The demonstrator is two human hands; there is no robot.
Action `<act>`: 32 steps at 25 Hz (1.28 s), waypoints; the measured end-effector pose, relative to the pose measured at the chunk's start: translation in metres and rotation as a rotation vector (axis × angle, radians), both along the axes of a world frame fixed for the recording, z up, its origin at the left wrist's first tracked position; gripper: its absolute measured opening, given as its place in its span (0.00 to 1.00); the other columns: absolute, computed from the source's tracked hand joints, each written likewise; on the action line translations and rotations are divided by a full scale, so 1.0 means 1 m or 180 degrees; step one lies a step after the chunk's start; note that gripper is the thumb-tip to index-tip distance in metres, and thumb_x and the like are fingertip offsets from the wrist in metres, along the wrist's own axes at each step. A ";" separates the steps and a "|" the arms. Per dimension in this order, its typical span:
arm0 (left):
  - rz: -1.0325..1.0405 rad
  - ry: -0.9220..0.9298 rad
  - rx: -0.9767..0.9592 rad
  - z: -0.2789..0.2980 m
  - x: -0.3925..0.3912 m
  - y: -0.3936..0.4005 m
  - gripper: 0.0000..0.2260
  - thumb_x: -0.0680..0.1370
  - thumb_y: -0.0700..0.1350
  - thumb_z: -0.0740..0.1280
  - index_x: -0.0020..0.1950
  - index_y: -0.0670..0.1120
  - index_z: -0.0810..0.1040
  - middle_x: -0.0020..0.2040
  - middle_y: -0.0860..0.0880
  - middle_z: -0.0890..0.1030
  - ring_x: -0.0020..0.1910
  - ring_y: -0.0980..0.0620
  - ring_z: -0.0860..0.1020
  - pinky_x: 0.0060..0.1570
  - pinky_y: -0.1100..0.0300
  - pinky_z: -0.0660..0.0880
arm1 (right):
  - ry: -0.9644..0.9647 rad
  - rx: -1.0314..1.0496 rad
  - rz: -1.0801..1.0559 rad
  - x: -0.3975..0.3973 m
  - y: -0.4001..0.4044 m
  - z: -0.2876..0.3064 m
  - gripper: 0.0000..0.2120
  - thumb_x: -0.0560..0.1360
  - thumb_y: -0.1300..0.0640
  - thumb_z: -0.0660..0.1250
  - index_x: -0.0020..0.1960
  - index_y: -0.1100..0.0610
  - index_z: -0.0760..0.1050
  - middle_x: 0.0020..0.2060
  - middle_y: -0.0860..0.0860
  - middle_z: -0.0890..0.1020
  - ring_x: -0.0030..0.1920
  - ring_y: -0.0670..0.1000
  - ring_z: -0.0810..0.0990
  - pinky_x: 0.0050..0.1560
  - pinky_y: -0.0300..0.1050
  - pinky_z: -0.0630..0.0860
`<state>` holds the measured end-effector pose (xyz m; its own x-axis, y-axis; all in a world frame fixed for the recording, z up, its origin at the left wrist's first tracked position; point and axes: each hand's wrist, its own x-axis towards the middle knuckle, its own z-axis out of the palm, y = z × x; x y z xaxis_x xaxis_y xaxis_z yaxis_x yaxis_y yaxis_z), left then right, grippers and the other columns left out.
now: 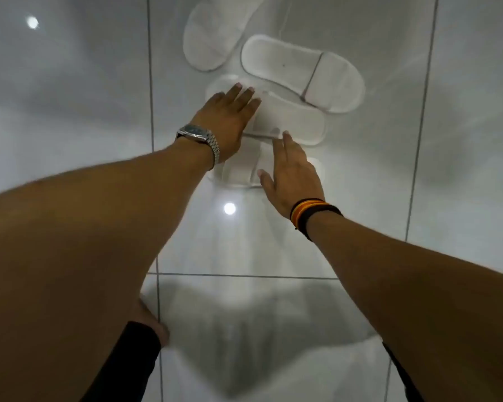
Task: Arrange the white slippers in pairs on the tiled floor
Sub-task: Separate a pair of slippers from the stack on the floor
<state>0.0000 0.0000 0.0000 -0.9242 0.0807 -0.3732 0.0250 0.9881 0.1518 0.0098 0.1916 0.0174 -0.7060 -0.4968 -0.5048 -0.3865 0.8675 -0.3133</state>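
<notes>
Several white slippers lie close together on the glossy tiled floor (462, 140). The farthest slipper (215, 33) points up and away at the top. A second slipper (299, 71) lies slanted to its right, sole band showing. A third slipper (291, 117) lies crosswise below it, and my left hand (230, 117), with a metal watch on the wrist, rests flat on its left end, fingers apart. The nearest slipper (238, 169) lies under my right hand (291, 172), which is flat with spread fingers on its right part. Neither hand grips anything.
Grout lines (150, 82) run across the white tiles. Ceiling lights reflect as bright spots (229, 208) in the floor. My knee in dark clothing (128, 358) is at the bottom left, and my body's shadow covers the near tiles.
</notes>
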 end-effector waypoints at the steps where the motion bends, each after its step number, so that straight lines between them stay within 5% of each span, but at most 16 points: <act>1: 0.0019 -0.0073 -0.0064 -0.008 -0.006 -0.002 0.31 0.79 0.37 0.59 0.81 0.44 0.53 0.82 0.43 0.53 0.81 0.42 0.51 0.78 0.45 0.55 | 0.0082 -0.0028 -0.0018 0.000 -0.005 -0.011 0.33 0.80 0.46 0.60 0.79 0.58 0.55 0.80 0.57 0.55 0.79 0.58 0.57 0.74 0.57 0.66; 7: 0.0527 0.0113 -0.0218 -0.043 -0.069 -0.063 0.34 0.78 0.34 0.58 0.81 0.40 0.48 0.82 0.40 0.47 0.81 0.40 0.48 0.79 0.45 0.51 | 0.0862 0.0004 -0.0072 -0.072 -0.041 -0.051 0.30 0.79 0.52 0.59 0.78 0.56 0.57 0.80 0.57 0.54 0.80 0.60 0.54 0.75 0.63 0.61; 11: 0.0604 -0.0396 -0.0172 -0.052 -0.098 -0.104 0.34 0.80 0.37 0.61 0.82 0.45 0.47 0.82 0.44 0.44 0.81 0.42 0.48 0.79 0.44 0.53 | 0.0373 0.0677 -0.0526 -0.127 -0.054 -0.062 0.28 0.81 0.52 0.54 0.80 0.50 0.52 0.81 0.53 0.48 0.80 0.67 0.44 0.74 0.73 0.50; 13: 0.0785 -0.0480 -0.0112 -0.050 -0.091 -0.108 0.33 0.80 0.37 0.63 0.82 0.46 0.49 0.82 0.44 0.47 0.80 0.40 0.52 0.78 0.43 0.55 | 0.0113 0.0954 -0.0612 -0.145 -0.052 -0.059 0.29 0.82 0.53 0.53 0.80 0.47 0.48 0.81 0.52 0.45 0.78 0.69 0.44 0.72 0.75 0.52; 19: 0.1119 -0.0425 -0.0324 -0.041 -0.041 -0.127 0.39 0.75 0.35 0.70 0.81 0.46 0.53 0.81 0.42 0.53 0.76 0.36 0.59 0.70 0.38 0.67 | 0.0000 0.0346 -0.0626 -0.205 -0.097 -0.037 0.24 0.81 0.50 0.56 0.74 0.59 0.65 0.71 0.59 0.71 0.71 0.63 0.70 0.73 0.53 0.64; 23: 0.1423 -0.0421 -0.0360 -0.042 -0.020 -0.141 0.41 0.74 0.43 0.74 0.80 0.43 0.54 0.77 0.40 0.59 0.71 0.36 0.64 0.66 0.40 0.69 | -0.0635 -0.0393 -0.0773 -0.189 -0.160 -0.033 0.22 0.79 0.50 0.61 0.70 0.59 0.70 0.67 0.58 0.75 0.65 0.59 0.76 0.54 0.42 0.72; 28: 0.1659 -0.0512 -0.0503 -0.040 0.010 -0.165 0.46 0.65 0.53 0.80 0.77 0.44 0.61 0.72 0.38 0.63 0.68 0.34 0.65 0.64 0.41 0.70 | -0.0770 -0.0505 0.0071 -0.111 -0.224 -0.041 0.25 0.79 0.53 0.64 0.73 0.61 0.66 0.74 0.61 0.67 0.73 0.61 0.68 0.72 0.46 0.67; 32: 0.1796 -0.0555 -0.0052 -0.039 0.066 -0.159 0.50 0.60 0.50 0.83 0.77 0.48 0.62 0.78 0.38 0.56 0.76 0.34 0.58 0.70 0.40 0.65 | -0.0821 -0.0407 0.0424 -0.061 -0.202 -0.044 0.28 0.79 0.61 0.63 0.77 0.61 0.61 0.80 0.56 0.54 0.78 0.60 0.57 0.78 0.45 0.56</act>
